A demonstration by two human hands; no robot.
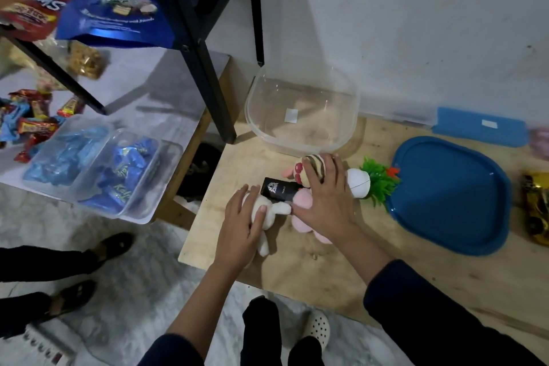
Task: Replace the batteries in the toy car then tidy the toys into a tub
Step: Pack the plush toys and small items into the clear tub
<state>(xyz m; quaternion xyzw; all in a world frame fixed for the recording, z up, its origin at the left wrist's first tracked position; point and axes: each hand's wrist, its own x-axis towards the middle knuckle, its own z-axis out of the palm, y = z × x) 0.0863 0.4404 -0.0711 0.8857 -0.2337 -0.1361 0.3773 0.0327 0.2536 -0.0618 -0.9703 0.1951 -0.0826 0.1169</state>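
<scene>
I judge I am in the tidying step: both hands are down on the heap of toys on the wooden table [326, 276], and the clear tub [301, 111] stands empty at twelve o'clock from them, just beyond the heap, its far side close to the wall. My left hand [242, 224] lies flat over the white plush [267, 217] at the nine o'clock side of the heap, fingers spread and only lightly curled, thumb resting on its arm; I cannot tell whether it has a real hold yet. My right hand [325, 197] is spread wide over the pink plush [303, 211] and the striped plush [315, 165], pressing on them and not closed round anything. A black box [279, 190] lies wedged between the two hands, and a white-potted plastic plant [371, 184] lies on its side at three o'clock of my right hand, touching the rim of the blue lid [451, 196]. The toy car [536, 208], gold and shiny, sits well apart at the far three o'clock edge of view, half cut off by the frame; whether its batteries are in I cannot see. The next move, as I read it, calls for closing the fingers to gather the soft toys from both sides, lifting them over the near wall of the tub and dropping them in. The plush should squash and grip easily; the box may slip out from between them.
</scene>
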